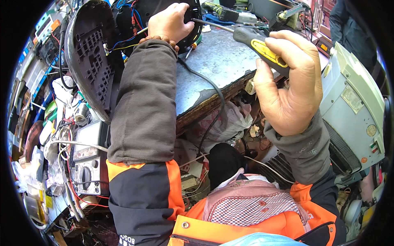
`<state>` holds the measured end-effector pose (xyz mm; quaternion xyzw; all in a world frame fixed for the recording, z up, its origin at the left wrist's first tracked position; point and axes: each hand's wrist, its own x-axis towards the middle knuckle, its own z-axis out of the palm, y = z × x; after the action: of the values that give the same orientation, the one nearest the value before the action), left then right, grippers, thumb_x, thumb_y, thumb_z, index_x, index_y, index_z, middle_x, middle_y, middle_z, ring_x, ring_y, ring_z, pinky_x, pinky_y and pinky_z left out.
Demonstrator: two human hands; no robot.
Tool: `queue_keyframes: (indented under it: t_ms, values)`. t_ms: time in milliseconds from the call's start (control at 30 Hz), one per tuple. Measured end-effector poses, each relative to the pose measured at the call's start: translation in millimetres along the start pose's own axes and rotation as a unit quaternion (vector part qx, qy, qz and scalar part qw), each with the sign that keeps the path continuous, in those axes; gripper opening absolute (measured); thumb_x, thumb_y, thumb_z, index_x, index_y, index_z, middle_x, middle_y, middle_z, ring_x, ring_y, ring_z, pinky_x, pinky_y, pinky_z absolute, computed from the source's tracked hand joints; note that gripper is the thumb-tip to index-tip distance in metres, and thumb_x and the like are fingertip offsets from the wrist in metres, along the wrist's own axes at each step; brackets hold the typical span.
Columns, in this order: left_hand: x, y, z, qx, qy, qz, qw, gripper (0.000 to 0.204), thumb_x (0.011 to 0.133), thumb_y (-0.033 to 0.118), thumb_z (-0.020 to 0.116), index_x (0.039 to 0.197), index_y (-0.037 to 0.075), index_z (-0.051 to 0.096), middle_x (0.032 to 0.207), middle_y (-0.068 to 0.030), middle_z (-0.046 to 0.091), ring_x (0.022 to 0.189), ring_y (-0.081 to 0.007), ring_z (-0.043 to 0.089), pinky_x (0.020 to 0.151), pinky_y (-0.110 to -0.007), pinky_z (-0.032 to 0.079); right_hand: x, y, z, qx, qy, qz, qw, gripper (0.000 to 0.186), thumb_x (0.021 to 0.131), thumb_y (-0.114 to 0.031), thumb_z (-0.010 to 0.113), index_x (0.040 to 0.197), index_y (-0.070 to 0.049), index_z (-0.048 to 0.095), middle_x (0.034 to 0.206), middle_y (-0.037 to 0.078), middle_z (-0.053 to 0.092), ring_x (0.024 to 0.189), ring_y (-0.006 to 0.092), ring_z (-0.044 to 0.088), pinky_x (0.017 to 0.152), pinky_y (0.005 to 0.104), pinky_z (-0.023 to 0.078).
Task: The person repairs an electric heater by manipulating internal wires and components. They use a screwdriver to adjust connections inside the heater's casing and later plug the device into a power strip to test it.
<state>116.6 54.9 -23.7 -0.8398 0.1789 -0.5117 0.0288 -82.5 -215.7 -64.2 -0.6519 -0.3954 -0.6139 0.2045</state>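
My right hand (293,82) is wrapped round the grey and yellow handle of a screwdriver (262,49). Its metal shaft points left, and the tip meets a round black plastic housing (197,30) at the bench's far side. Against that housing rests my left hand (170,23), fingers curled and partly hidden, seemingly holding it. Red, blue and yellow wires (133,18) come out of the housing just left of the hand. A dark ribbed plastic cover (92,57) stands on edge beside my left forearm.
A multimeter (88,164) with leads sits at the left amid cluttered parts. A black cable (215,88) hangs over the edge of the metal-topped workbench (223,61). On the right stands a pale green machine casing (349,102). Another person (353,28) is at the far right.
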Motion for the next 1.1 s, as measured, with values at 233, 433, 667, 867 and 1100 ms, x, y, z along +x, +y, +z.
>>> queue_keyframes:
  t_ms: [233,433,667,867,1100]
  values:
    - [2,-5,-10,-0.040,-0.006,-0.029,0.999,0.064,0.079,0.030,0.090,0.137,0.016,0.067,0.121,-0.0065,0.077,0.102,-0.0258,0.077,0.087,-0.038,0.062,6,6,6,0.004,0.024,-0.032,0.999,0.044,0.088,0.008,0.078,0.129,0.003,0.063,0.128,0.023,0.067,0.112,0.0291,0.070,0.096,0.0365,0.059]
    - [4,-4,-7,-0.068,-0.035,-0.033,0.997,0.060,0.079,0.028,0.089,0.134,0.016,0.068,0.114,-0.0070,0.077,0.098,-0.0264,0.077,0.085,-0.039,0.062,3,10,15,0.013,0.021,-0.024,0.999,0.043,0.088,0.006,0.079,0.128,0.003,0.064,0.128,0.022,0.067,0.111,0.0295,0.071,0.096,0.0361,0.060]
    - [3,-5,-9,-0.081,-0.020,-0.033,0.996,0.058,0.079,0.028,0.089,0.133,0.016,0.069,0.108,-0.0063,0.078,0.096,-0.0258,0.077,0.084,-0.039,0.061,4,11,19,0.018,0.023,-0.020,0.999,0.041,0.088,0.006,0.079,0.127,0.003,0.065,0.127,0.021,0.068,0.111,0.0288,0.072,0.095,0.0358,0.060]
    - [2,-6,-8,-0.072,-0.028,-0.034,0.996,0.059,0.079,0.029,0.089,0.133,0.015,0.069,0.099,-0.0060,0.076,0.092,-0.0255,0.076,0.082,-0.038,0.061,5,9,17,0.007,0.021,-0.013,1.000,0.040,0.086,0.006,0.080,0.124,0.003,0.067,0.124,0.020,0.069,0.109,0.0291,0.073,0.094,0.0361,0.060]
    - [4,-12,-3,-0.056,-0.012,-0.006,0.998,0.056,0.082,0.028,0.087,0.133,0.013,0.068,0.105,-0.0078,0.078,0.095,-0.0272,0.077,0.083,-0.039,0.061,24,-9,20,-0.025,0.009,-0.042,0.999,0.041,0.083,0.009,0.081,0.122,0.002,0.070,0.116,0.018,0.071,0.102,0.0309,0.074,0.089,0.0362,0.061]
